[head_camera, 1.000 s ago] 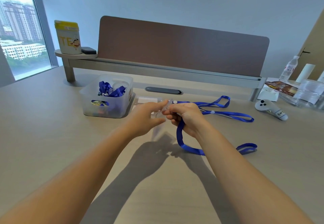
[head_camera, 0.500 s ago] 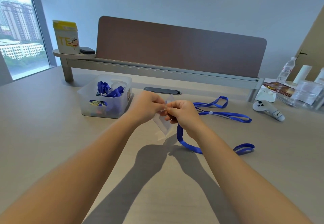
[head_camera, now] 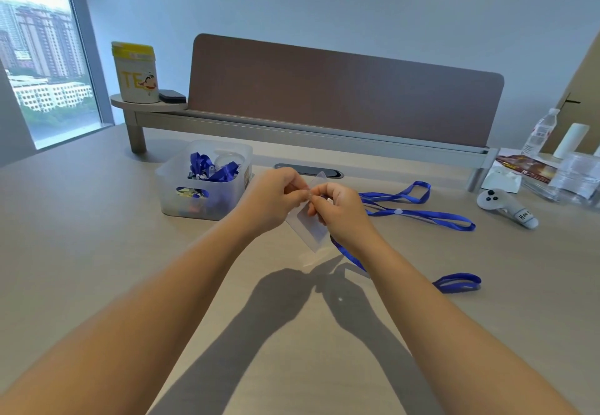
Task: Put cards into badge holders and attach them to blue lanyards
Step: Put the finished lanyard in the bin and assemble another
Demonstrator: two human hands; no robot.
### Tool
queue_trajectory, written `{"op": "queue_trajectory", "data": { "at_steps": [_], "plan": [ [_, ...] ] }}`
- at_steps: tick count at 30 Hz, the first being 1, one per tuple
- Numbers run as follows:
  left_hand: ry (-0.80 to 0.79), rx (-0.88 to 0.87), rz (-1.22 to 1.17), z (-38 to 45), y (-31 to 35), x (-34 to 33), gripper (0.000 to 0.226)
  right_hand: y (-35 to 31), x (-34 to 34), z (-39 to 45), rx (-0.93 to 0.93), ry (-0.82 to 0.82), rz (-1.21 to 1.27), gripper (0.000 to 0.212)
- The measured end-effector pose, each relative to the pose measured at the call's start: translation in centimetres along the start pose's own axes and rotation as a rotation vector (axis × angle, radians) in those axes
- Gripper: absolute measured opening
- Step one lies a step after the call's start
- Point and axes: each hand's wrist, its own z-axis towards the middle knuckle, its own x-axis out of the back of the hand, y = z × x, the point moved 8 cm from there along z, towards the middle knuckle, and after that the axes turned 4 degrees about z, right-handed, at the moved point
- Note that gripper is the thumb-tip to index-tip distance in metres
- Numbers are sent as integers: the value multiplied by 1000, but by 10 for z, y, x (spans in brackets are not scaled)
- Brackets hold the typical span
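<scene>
Both hands meet above the middle of the desk (head_camera: 97, 252), raised off the surface. Left hand (head_camera: 269, 201) pinches the top edge of a clear badge holder (head_camera: 306, 226) with thumb and fingertips. Right hand (head_camera: 341, 211) pinches the same top area from the other side, fingers curled, with the end of a blue lanyard (head_camera: 352, 257) in its grip; the clip itself is hidden by the fingers. Holder is tilted, long axis running diagonally from upper right near the fingertips down to a lower corner pointing at the desk, toward the camera. Cannot tell whether a card is inside.

Lanyard strap hangs from the right hand down onto the desk, runs right and ends in a loop near the right forearm. A second blue lanyard (head_camera: 418, 214) lies flat on the desk to the right, long axis roughly left-right.

Clear plastic bin (head_camera: 168, 187) sits left of the hands, holding more blue lanyards and small items. White controller (head_camera: 505, 205) lies far right. Yellow-lidded canister (head_camera: 134, 71) stands on the shelf at rear left.
</scene>
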Motion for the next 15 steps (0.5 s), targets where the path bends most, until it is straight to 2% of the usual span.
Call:
{"op": "queue_trajectory", "data": {
  "at_steps": [2, 3, 5, 7, 9, 11, 13, 15],
  "plan": [
    [-17, 72, -217, -1, -10, -4, 19, 2, 1, 3, -39, -9, 69, 15],
    [-39, 162, -382, -3, -20, -9, 20, 4, 2, 5, -75, -8, 121, 14],
    [-114, 471, -700, -11, -46, -25, 35, 8, 7, 8, -147, 1, 218, 12],
    [-303, 730, -743, -30, -67, -45, 52, 11, 10, 11, -199, -14, 306, 14],
    [-552, 831, -726, -49, -73, -68, 64, 11, 11, 10, -223, -54, 377, 16],
    [-675, 892, -837, -58, -70, -83, 76, 10, 9, 8, -228, -100, 419, 17],
    [-659, 951, -1065, -57, -62, -92, 79, 11, 9, 7, -228, -128, 444, 18],
    [-476, 1001, -1362, -50, -55, -94, 71, 14, 11, 5, -230, -140, 461, 20]
  ]
}}
